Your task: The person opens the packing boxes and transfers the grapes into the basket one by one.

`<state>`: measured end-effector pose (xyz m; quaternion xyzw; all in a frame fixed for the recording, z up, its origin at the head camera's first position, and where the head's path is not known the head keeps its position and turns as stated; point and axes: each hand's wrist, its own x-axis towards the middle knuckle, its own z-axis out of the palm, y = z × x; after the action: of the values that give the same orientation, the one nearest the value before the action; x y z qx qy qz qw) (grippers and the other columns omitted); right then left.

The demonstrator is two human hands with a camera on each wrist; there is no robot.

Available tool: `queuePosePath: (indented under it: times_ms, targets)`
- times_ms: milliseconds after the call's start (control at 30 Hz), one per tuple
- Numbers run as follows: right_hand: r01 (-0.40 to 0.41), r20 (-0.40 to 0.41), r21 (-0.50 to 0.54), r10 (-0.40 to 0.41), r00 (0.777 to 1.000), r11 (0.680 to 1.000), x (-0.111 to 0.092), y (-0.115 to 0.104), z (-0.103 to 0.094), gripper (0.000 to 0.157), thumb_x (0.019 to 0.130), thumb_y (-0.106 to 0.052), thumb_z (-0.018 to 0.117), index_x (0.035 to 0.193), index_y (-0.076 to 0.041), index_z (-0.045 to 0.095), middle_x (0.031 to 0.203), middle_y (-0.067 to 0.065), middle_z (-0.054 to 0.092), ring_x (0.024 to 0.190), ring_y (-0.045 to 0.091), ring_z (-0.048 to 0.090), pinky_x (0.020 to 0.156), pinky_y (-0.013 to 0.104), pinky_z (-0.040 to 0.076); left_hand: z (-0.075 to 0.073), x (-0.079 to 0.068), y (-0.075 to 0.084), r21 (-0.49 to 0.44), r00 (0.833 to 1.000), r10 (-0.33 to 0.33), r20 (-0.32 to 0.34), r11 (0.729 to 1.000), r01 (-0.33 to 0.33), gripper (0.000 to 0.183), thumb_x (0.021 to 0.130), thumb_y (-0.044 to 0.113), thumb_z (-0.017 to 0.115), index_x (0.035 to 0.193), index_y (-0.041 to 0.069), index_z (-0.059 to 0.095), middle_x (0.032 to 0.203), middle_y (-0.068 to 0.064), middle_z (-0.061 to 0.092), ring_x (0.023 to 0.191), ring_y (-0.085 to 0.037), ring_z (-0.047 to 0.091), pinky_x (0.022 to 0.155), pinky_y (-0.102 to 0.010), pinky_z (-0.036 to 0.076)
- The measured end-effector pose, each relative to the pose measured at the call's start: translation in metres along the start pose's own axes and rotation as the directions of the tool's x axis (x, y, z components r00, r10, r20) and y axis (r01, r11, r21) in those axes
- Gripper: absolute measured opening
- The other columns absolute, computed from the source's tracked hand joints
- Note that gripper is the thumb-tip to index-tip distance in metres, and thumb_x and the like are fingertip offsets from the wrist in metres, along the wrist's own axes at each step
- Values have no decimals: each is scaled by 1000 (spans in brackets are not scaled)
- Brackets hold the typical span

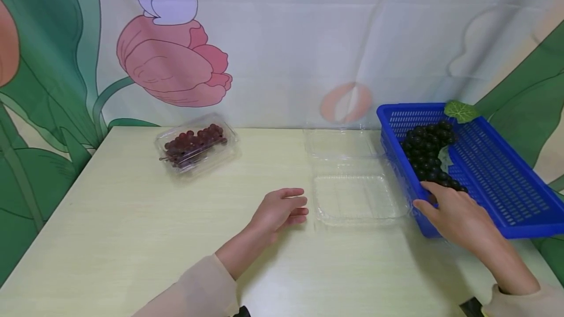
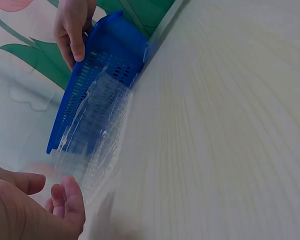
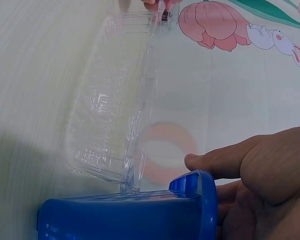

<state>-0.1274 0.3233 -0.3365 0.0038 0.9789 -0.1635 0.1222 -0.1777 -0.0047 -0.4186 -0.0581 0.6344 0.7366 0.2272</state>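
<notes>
My left hand (image 1: 282,209) hovers above the table with relaxed fingers and holds nothing. Just right of it, a clear plastic clamshell box (image 1: 357,199) lies unfolded with its lid back. At the right stands a blue plastic basket (image 1: 524,160), its left side close against that box. My right hand (image 1: 462,216) grips the basket's near left rim, thumb outside and fingers over the inside, as the right wrist view shows the thumb (image 3: 220,157). A bunch of dark grapes (image 1: 425,148) lies along the basket's left side; those fingers partly cover its near end.
Toward the back left sits another clear clamshell box (image 1: 224,153) with red grapes (image 1: 194,143) inside. A green leaf (image 1: 460,111) rests on the basket's back rim. Behind the pale wooden table (image 1: 132,238) hangs a printed cloth (image 1: 282,53).
</notes>
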Motion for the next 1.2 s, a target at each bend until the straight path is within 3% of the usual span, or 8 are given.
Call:
queuePosePath:
  times_ms: [267, 600, 733, 867, 1033, 1200]
  targets:
    - [3, 0, 4, -3, 1000, 1000, 0, 0, 0, 64, 108, -29, 57, 154, 10, 35, 62, 5, 53, 44, 13, 31, 44, 32, 28, -16, -4, 8, 110, 996, 50, -70, 993, -42, 39, 101, 12, 64, 137, -2, 60, 129, -18, 65, 99, -27, 70, 91, -36, 60]
    - [19, -11, -1, -19, 1000, 1000, 0, -1, 1, 63, 107, -28, 57, 153, 11, 36, 55, 3, 49, 44, 13, 31, 43, 30, 28, -40, -9, 27, 273, 983, 150, -105, 955, -117, 38, 103, 16, 62, 139, 3, 62, 128, -14, 67, 116, -33, 66, 101, -45, 53]
    - [17, -14, -5, -17, 1000, 1000, 0, -2, 1, 63, 107, -28, 57, 153, 11, 37, 54, 3, 48, 44, 13, 31, 43, 31, 28, -48, -10, 35, 385, 964, 234, -129, 907, -169, 37, 101, 17, 63, 136, 6, 64, 122, -12, 68, 115, -30, 65, 98, -43, 53]
    - [16, -13, -10, -16, 1000, 1000, 0, -2, 1, 63, 107, -28, 57, 152, 11, 37, 55, 3, 49, 44, 14, 33, 43, 31, 28, -56, -12, 43, 509, 945, 299, -136, 839, -192, 37, 101, 19, 64, 136, 9, 65, 123, -9, 68, 117, -27, 64, 97, -42, 52]
    - [5, 1, -11, -5, 1000, 1000, 0, -3, 1, 64, 107, -29, 57, 152, 11, 36, 55, 4, 50, 44, 14, 33, 44, 32, 29, -66, -13, 48, 614, 932, 343, -115, 762, -205, 43, 102, 20, 64, 144, 9, 60, 136, -13, 64, 123, -29, 62, 101, -44, 52]
    - [1, 8, -13, -1, 1000, 1000, 0, -1, 0, 65, 108, -30, 56, 152, 12, 36, 57, 4, 51, 45, 15, 35, 45, 33, 30, -76, -13, 50, 668, 920, 377, -104, 712, -217, 46, 102, 20, 63, 146, 8, 58, 141, -15, 61, 125, -30, 61, 102, -47, 52]
